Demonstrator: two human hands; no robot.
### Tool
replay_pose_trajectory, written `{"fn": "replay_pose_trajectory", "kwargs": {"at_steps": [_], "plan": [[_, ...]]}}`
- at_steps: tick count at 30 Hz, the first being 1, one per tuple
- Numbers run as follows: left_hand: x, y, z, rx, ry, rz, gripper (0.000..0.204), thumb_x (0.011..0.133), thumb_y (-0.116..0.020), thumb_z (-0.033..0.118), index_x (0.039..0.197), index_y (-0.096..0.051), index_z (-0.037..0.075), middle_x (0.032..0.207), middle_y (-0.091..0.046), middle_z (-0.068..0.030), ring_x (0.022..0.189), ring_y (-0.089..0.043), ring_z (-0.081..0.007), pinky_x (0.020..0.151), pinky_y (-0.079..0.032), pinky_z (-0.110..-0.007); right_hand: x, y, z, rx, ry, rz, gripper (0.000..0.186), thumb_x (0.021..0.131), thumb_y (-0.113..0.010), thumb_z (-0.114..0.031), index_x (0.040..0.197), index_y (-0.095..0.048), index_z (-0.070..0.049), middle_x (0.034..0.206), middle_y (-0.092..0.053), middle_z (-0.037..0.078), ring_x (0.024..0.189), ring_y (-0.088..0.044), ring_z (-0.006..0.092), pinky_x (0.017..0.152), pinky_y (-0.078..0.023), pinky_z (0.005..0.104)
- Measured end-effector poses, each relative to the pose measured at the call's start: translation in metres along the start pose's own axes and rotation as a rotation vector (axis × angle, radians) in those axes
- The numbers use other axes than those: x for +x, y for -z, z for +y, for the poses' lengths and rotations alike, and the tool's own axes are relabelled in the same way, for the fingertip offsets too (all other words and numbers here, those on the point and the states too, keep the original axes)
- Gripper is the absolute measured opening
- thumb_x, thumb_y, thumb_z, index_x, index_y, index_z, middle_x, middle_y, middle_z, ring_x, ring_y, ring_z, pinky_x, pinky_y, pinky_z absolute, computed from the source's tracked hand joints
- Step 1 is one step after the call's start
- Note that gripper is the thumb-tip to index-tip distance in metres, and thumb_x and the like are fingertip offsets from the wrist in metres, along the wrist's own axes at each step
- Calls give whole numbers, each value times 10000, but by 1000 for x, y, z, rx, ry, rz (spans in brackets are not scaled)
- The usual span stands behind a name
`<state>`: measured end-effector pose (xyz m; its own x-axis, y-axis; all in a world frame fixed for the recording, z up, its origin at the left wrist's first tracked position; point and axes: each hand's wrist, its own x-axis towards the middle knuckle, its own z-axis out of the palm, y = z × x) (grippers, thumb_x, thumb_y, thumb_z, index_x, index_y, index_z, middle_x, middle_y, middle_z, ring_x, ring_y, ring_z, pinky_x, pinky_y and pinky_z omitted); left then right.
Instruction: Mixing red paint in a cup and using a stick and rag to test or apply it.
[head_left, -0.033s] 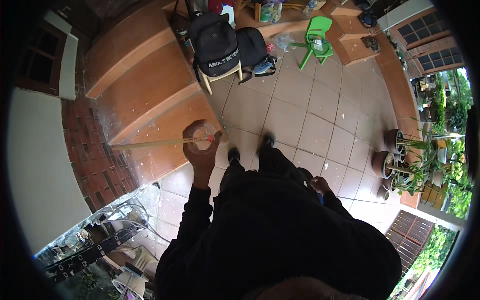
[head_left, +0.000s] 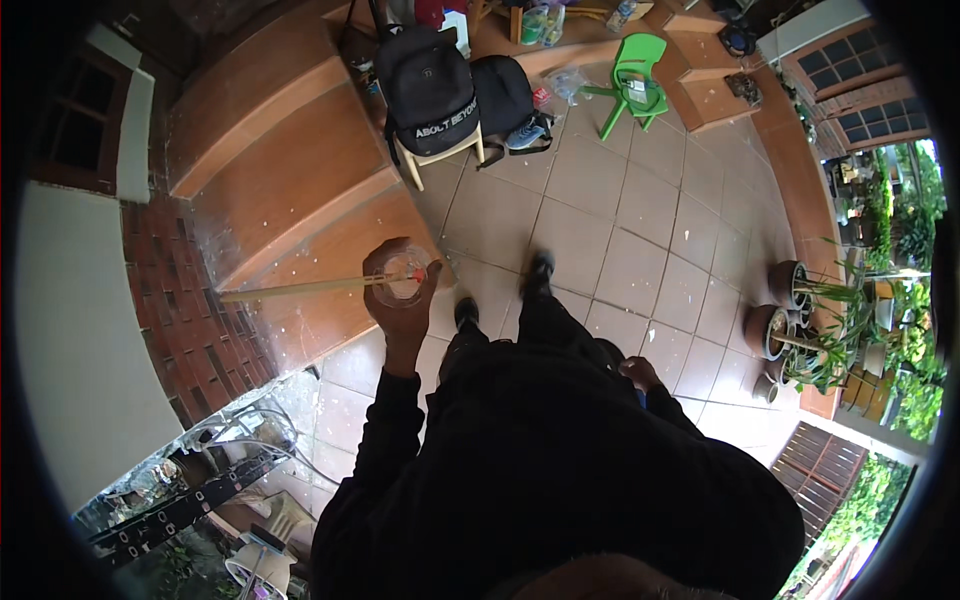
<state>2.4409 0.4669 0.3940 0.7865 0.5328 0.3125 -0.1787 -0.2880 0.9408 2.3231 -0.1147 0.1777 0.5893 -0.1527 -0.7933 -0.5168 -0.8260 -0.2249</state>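
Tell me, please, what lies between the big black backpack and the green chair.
In the head view: a smaller black bag, a blue shoe-like item, a small red item and a clear plastic bag.

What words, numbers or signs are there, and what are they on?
Black backpack: pale capital letters, which I won't copy.
Same backpack: a small mark, too small to read.
Cup in the left hand: no print I can make out.
Red packet: too small to read.

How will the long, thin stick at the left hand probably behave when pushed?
The stick looks nearly straight, so it is probably stiff. Being thin, it may be light. Its far end extends well past the left hand, so it could swing.
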Motion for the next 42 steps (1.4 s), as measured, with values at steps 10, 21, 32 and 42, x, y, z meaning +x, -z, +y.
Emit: {"fn": "replay_pose_trajectory", "kwargs": {"at_steps": [10,21,32,42], "plan": [[96,-172,-17,88,-7,148,529,794,-870,9,1247,-597,38,1255,-654,-114,1160,-620,-235,1044,-502,-400,241,201,-114,-214,158,-45,347,889,-723,-390,1053,-782,-90,913,-781,142,920,-754,301,858,-579,432],[183,-318,7,160,118,325,529,784,-860,-17,1237,-591,29,1259,-645,-120,1163,-607,-243,1044,-486,-390,450,487,-469,-308,769,223,281,920,-711,-308,1070,-732,-72,1034,-770,164,994,-735,355,885,-581,461],[269,-414,-23,305,42,440,485,847,-750,-100,1262,-527,15,1335,-592,-165,1245,-580,-264,832,-660,-303,577,561,-618,-434,818,26,331,913,-675,-324,1127,-732,-78,1056,-760,180,1044,-715,372,964,-554,465],[331,-602,-1,334,249,922,453,923,-748,92,1286,-484,26,1339,-576,-200,1237,-561,-317,1009,-545,-468,810,613,-734,-471,1077,223,150,891,-656,-166,958,-745,-65,1004,-755,182,980,-713,385,893,-565,484]]}}
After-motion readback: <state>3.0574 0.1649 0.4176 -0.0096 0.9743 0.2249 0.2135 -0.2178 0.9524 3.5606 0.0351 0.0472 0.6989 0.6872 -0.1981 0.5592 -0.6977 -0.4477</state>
